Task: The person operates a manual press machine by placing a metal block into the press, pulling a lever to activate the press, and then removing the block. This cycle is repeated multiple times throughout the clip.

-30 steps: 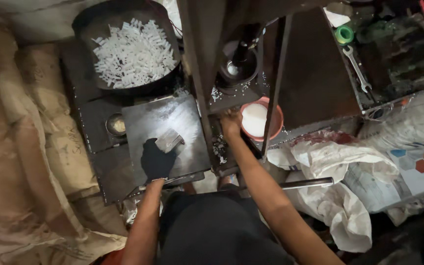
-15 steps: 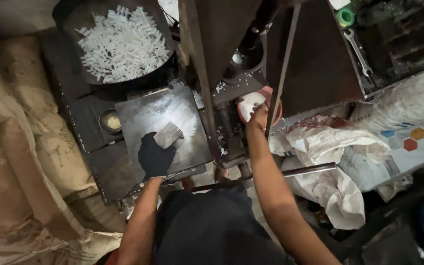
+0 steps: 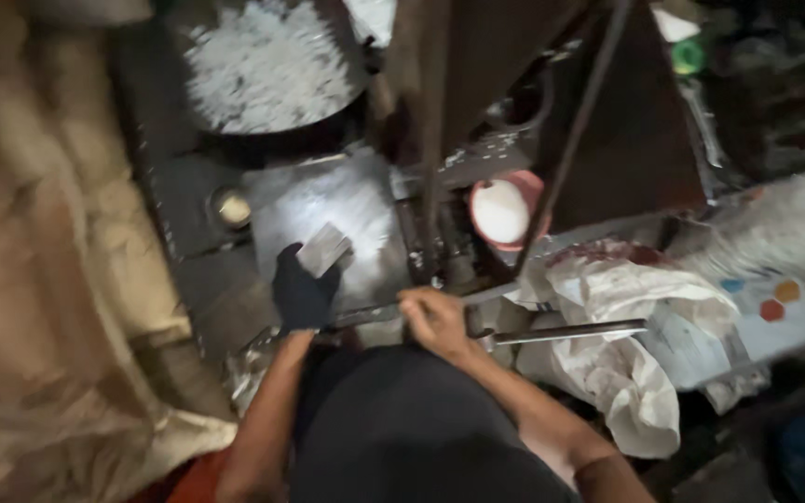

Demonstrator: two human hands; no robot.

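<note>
The left hand (image 3: 302, 293), in a dark glove, rests on a shiny metal plate (image 3: 347, 210) on the dark worktop (image 3: 193, 200). Its grip is clenched on a small grey rectangular block (image 3: 323, 249), which lies flat on the plate, just ahead of the gloved fingers.

The right hand (image 3: 432, 319) is bare and sits near the body, to the right of the gloved hand. Its fingers are curled at the near end of a long metal bar (image 3: 570, 331) that runs away to its right; the picture is blurred there, so I cannot tell whether that grip truly holds the bar.

Ahead of the right hand, a little to its right, stands a pink bowl (image 3: 505, 212) filled with white material, tucked under a dark metal frame (image 3: 607, 140). Ahead of the left hand, past the plate, is a black pan (image 3: 267, 70) heaped with small white pieces. Left of the gloved hand, a small round tin (image 3: 232, 207) sits on the worktop. To the right of the right hand lie crumpled white sacks (image 3: 626, 373).
</note>
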